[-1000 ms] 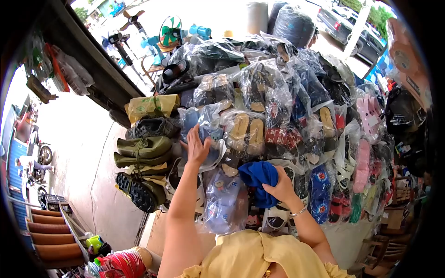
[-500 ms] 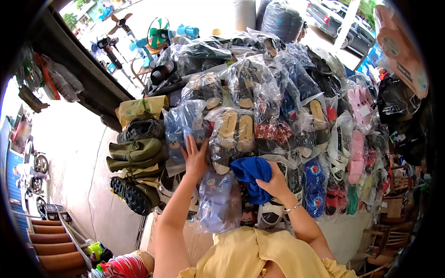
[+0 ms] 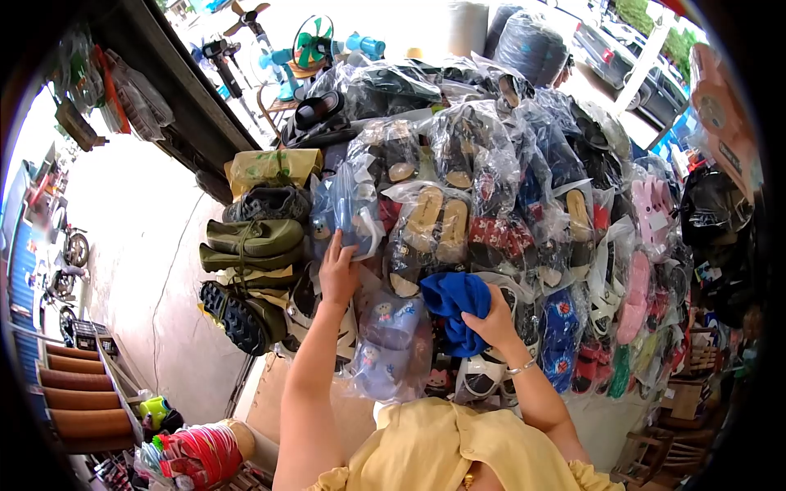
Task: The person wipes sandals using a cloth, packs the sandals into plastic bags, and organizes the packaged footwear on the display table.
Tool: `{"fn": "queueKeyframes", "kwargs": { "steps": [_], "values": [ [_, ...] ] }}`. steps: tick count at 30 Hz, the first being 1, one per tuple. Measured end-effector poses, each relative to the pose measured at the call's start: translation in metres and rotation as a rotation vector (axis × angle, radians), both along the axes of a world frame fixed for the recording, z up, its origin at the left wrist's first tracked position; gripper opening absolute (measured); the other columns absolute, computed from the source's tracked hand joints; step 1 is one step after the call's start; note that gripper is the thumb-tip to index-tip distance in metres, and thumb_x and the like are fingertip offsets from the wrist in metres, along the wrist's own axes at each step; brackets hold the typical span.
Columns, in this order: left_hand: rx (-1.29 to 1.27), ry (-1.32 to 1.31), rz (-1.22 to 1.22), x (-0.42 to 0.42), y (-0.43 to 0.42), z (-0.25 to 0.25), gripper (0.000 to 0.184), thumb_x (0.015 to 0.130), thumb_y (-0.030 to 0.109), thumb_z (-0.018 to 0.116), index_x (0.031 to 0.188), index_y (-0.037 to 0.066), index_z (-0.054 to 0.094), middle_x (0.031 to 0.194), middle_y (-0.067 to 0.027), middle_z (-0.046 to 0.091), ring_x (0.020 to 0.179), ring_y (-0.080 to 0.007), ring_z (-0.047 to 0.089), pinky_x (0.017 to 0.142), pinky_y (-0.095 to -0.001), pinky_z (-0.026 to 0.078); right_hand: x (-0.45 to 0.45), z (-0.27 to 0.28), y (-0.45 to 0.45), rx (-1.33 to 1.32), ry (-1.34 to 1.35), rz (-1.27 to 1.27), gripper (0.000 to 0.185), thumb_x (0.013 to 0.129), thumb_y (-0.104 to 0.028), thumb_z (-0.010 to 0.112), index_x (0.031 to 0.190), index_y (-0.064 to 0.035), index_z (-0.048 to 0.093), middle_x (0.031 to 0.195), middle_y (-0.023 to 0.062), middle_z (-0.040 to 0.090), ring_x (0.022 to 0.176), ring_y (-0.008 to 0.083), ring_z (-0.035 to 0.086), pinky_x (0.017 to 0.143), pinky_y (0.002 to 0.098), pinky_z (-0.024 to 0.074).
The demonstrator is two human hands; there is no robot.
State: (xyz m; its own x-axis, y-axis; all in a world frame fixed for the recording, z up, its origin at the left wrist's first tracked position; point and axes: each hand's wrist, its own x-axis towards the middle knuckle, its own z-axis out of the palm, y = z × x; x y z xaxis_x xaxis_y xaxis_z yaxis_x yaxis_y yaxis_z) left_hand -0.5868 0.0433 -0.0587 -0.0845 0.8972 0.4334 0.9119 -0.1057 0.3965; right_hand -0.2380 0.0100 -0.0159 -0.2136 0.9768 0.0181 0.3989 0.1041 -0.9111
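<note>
A pair of blue slippers with a small bear motif lies in a clear plastic bag at the left of the shoe pile. My left hand is closed at their lower edge, fingers pointing up over the bag; the thumb is partly hidden. Bunched in my right hand is a blue cloth, held over the lower middle of the pile. Between my arms lie bagged lavender-blue slippers with cartoon prints. Bagged sandals with tan insoles sit between and above my hands.
Olive green shoes and a black-soled shoe are stacked at the left edge. Bagged blue slides and pink slippers lie to the right. Fans stand behind. Red cord rolls are at lower left.
My left hand's fingers have drawn closer together, and the blue slippers have tilted in their bag. My right hand still grips the cloth. The whole view has shifted slightly.
</note>
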Motion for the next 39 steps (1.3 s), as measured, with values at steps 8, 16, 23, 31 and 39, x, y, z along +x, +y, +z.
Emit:
{"fn": "queueKeyframes", "kwargs": {
  "steps": [8, 16, 23, 31, 39],
  "values": [
    [-0.199, -0.053, -0.142, -0.009, -0.034, 0.022, 0.013, 0.082, 0.008, 0.068, 0.091, 0.009, 0.059, 0.131, -0.0130, 0.060, 0.112, -0.0358, 0.061, 0.100, -0.0465, 0.046, -0.002, 0.002, 0.004, -0.007, -0.011, 0.034, 0.065, 0.069, -0.020, 0.076, 0.128, -0.0036, 0.055, 0.121, 0.0166, 0.059, 0.114, 0.0350, 0.057, 0.098, 0.0391, 0.0454],
    [-0.188, -0.251, -0.066, 0.021, -0.109, 0.037, 0.055, 0.081, 0.021, 0.071, 0.131, 0.006, 0.052, 0.131, -0.0180, 0.056, 0.130, -0.0372, 0.047, 0.111, -0.0496, 0.032, 0.003, 0.024, 0.006, -0.002, 0.100, 0.022, 0.059, 0.067, -0.015, 0.078, 0.121, -0.0020, 0.057, 0.118, 0.0154, 0.059, 0.106, 0.0336, 0.060, 0.095, 0.0404, 0.0469],
    [-0.379, -0.057, -0.019, 0.080, -0.167, -0.006, 0.091, 0.083, 0.047, 0.067, 0.149, 0.000, 0.026, 0.146, -0.0243, 0.039, 0.136, -0.0356, 0.039, 0.117, -0.0531, 0.018, -0.093, 0.035, -0.018, 0.666, -0.509, 0.508, 0.066, 0.057, -0.020, 0.082, 0.119, -0.0169, 0.062, 0.116, 0.0086, 0.057, 0.105, 0.0306, 0.054, 0.089, 0.0409, 0.0453],
    [-0.436, -0.369, -0.055, 0.091, -0.181, 0.017, 0.100, 0.069, 0.034, 0.081, 0.149, 0.003, 0.029, 0.137, -0.0212, 0.049, 0.127, -0.0392, 0.046, 0.111, -0.0509, 0.030, -0.036, 0.066, 0.020, 0.410, -0.780, 0.244, 0.065, 0.059, -0.015, 0.079, 0.122, -0.0148, 0.062, 0.116, 0.0108, 0.057, 0.105, 0.0332, 0.055, 0.087, 0.0422, 0.0487],
    [-0.176, -0.451, -0.395, 0.161, -0.179, 0.033, 0.075, 0.070, 0.005, 0.070, 0.141, 0.007, 0.046, 0.146, -0.0226, 0.040, 0.138, -0.0432, 0.034, 0.111, -0.0491, 0.034, -0.061, 0.095, -0.006, 0.462, -0.320, 0.240, 0.068, 0.059, -0.010, 0.075, 0.125, -0.0088, 0.059, 0.119, 0.0155, 0.056, 0.111, 0.0368, 0.054, 0.097, 0.0448, 0.0449]
  ]
}}
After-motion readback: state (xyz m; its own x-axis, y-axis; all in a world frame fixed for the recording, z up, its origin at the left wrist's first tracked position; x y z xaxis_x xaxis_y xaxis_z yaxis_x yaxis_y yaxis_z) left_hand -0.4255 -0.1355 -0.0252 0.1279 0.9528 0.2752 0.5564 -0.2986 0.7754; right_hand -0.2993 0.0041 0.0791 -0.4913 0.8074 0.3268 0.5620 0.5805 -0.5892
